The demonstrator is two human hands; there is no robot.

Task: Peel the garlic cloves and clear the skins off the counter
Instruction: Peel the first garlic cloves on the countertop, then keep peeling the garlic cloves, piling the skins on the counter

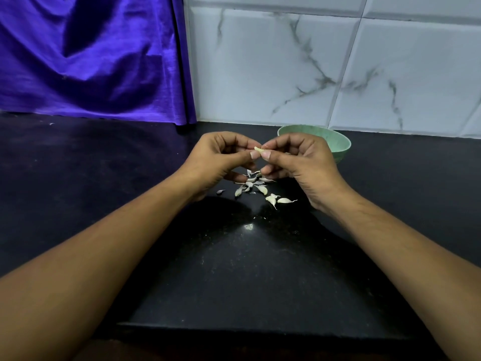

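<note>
Head view: where is our clove [258,150] now?
— Above the counter [234,269], between our two hands. The left hand [221,157] pinches one end with thumb and forefinger, the right hand [299,157] pinches the other; both hands are narrow, fingers curled.
— Which way does it lie?
— Its long axis runs left to right, from one thumb to the other. We judge the bowl [339,149] matters next: it stands behind the right hand, so this hand is nearer. The pile [253,185] lies below our hands.
</note>
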